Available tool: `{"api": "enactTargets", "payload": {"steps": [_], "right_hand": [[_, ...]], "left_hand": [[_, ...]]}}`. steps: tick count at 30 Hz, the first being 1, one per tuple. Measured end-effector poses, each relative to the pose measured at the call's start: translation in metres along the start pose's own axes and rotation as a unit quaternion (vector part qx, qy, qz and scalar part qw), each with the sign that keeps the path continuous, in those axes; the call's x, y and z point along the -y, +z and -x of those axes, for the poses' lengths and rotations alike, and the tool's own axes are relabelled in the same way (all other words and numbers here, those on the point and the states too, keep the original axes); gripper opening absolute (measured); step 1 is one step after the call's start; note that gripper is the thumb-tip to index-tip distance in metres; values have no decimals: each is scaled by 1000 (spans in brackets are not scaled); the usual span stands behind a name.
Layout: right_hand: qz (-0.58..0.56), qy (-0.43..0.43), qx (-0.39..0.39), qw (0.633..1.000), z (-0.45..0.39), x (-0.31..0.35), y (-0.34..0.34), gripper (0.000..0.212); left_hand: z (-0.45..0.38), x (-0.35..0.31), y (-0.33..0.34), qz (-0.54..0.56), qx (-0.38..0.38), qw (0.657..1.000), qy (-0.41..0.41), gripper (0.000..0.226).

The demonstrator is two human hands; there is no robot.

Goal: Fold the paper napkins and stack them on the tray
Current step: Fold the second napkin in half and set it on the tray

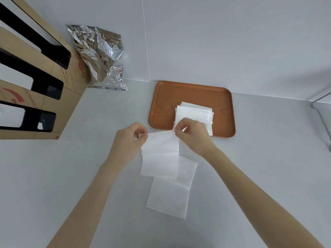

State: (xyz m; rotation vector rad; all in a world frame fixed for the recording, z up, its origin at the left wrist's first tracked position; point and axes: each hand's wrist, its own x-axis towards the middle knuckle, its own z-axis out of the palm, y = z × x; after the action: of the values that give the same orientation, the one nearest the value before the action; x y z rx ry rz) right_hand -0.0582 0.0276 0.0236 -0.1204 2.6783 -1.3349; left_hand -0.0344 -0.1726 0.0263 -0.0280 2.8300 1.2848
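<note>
Both hands [157, 135] pinch a white napkin [160, 156] above the grey counter [89, 176], beside the tiled wall [215, 42].

A plain white napkin [160, 156] is being shown against a pale grey counter [89, 176]. A white napkin stack [194, 113] is being displayed on an orange-brown tray [164, 104] with faint wood grain. A crinkled silver foil bag [100, 52] is being seen beside a tan cardboard box [46, 97] marked with red print and black cut-outs. The wall [232, 42] is being rendered light grey.
</note>
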Motion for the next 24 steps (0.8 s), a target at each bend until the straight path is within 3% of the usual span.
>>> {"api": "enactTargets", "payload": {"steps": [5, 9, 13, 18, 24], "right_hand": [[-33, -41, -75, 996, 37, 28, -91, 16], [-6, -68, -120, 990, 83, 23, -122, 19], [11, -13, -106, 994, 129, -22, -105, 25], [23, 99, -52, 993, 176, -84, -60, 26], [21, 106, -47, 993, 204, -107, -33, 38]], "left_hand": [[0, -73, -5, 68, 1, 991, 118, 17], [15, -97, 15, 105, 39, 979, 172, 14], [44, -80, 57, 95, 99, 978, 155, 14], [95, -38, 106, 42, 176, 980, 78, 10], [122, -24, 118, -19, 188, 980, 69, 11]]}}
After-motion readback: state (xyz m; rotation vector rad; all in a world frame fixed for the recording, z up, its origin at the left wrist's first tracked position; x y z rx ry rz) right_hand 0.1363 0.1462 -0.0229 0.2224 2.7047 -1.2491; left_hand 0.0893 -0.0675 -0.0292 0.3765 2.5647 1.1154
